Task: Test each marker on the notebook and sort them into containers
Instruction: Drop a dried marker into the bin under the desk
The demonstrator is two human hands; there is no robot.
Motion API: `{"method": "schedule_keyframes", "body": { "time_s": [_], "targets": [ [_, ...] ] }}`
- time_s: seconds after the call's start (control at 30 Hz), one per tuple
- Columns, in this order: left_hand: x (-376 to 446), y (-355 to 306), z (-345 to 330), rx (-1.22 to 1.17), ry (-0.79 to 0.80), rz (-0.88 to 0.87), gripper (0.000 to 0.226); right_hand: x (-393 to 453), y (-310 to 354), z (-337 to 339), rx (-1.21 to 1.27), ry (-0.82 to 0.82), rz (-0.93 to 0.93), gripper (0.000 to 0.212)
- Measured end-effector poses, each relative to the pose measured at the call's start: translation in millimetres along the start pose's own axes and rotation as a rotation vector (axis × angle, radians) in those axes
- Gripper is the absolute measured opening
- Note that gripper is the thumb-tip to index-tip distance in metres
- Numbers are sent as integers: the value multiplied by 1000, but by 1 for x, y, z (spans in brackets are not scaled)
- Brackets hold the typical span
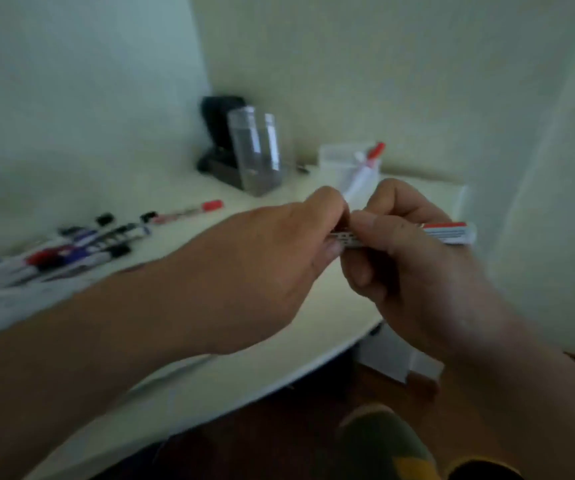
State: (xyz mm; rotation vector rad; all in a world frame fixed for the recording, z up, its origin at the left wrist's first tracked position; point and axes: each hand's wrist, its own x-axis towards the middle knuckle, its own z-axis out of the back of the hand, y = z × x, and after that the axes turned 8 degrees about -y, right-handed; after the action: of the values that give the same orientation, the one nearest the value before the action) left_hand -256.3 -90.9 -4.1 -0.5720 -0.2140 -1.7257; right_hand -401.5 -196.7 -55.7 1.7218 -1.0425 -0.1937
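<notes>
Both forearms filled the foreground, hands meeting over the pale table (209,382) edge. Right hand (414,271) was curled round a white marker (448,233) with a red-striped barrel; long axis ran roughly level, left-right, the visible barrel end sticking out to the right past the knuckles. Left hand (261,271) pinched the marker's other end with thumb and fingertips, right where the two hands touched. Which end was the tip or cap: couldn't tell, hidden by the fingers and motion blur.

Relative to the held marker:
- Clear jar (256,154) stood upright behind and to the left of it, nothing visible inside.
- Dark stand-like object (218,140) sat just behind the jar, touching or nearly so; too blurred to identify.
- Translucent box (341,161) sat directly behind it, holding a red-capped marker (369,164) that leaned with its cap up and to the right.
- Loose red-capped marker (189,211) lay on the table to the left, cap pointing right.
- Further left, a heap of markers (71,247) with black, blue and red caps lay mostly parallel, caps toward the right, resting partly on white paper (12,303), possibly the notebook.
</notes>
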Motion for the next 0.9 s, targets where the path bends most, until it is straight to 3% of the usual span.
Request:
{"method": "schedule_keyframes", "body": {
  "time_s": [0.23,0.43,0.47,0.53,0.63,0.73,0.9],
  "targets": [
    [-91,98,83,80,-133,278,22,85,-65,-147,-37,333,-196,28],
    [-120,160,70,-174,-203,566,9,127,-112,-177,-154,428,-290,27],
    [-122,168,65,-191,-172,611,10,133,-118,-175,-174,430,-296,26],
    [-124,184,56,-198,-56,742,35,147,-125,-168,-211,407,-305,20],
    [-124,199,51,-27,161,866,67,170,-134,-154,-288,361,-339,5],
    [-120,206,47,214,300,851,65,176,-152,-142,-420,331,-370,10],
    [-112,214,35,324,302,854,72,175,-173,-136,-560,279,-255,26]
  ]
}}
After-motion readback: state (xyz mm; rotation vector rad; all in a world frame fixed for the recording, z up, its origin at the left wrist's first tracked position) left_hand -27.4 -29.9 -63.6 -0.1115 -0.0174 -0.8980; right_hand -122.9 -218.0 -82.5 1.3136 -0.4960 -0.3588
